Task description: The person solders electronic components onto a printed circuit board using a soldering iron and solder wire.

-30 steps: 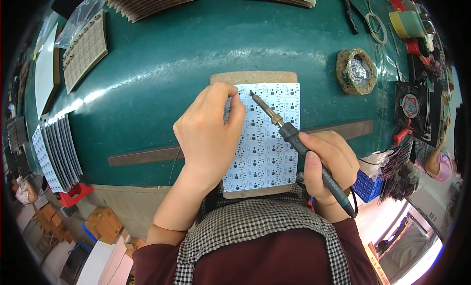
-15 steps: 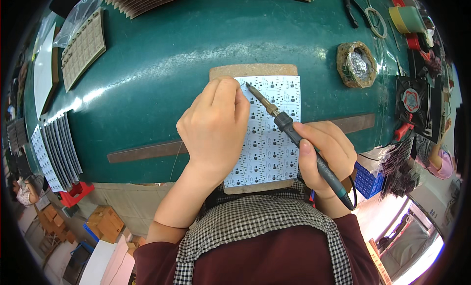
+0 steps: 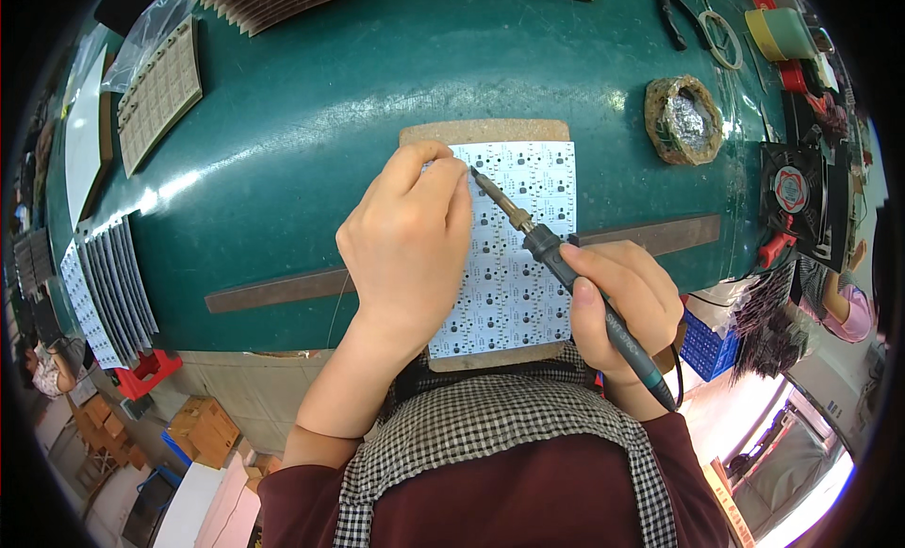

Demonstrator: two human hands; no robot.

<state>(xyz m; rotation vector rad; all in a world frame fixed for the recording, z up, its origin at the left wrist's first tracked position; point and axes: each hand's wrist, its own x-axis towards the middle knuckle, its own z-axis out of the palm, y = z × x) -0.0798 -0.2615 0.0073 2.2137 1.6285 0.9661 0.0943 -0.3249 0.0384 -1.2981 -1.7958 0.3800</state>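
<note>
A white circuit board panel [image 3: 514,303] with rows of small dark components lies on a brown backing board [image 3: 485,131] in front of me. My right hand [image 3: 622,308] is closed round a soldering iron [image 3: 551,251], its tip on or just above the panel's upper left part. Over the panel's left side, my left hand [image 3: 405,232] is closed in a pinch close to the iron's tip. A thin solder wire [image 3: 337,312] trails below this hand; the pinched end is hidden behind the fingers.
A dark flat bar [image 3: 278,290] crosses the green table [image 3: 302,171] and passes behind my left hand. A tan dish with silvery contents [image 3: 685,120] and a small fan [image 3: 792,190] stand right. Panels in a red rack [image 3: 118,289] stand left. Pliers [image 3: 671,20] lie far right.
The iron's tip has moved slightly down on the panel. Both hands have shifted a little, and the left fingers have changed their bend. The panel and backing sit slightly higher in view.
</note>
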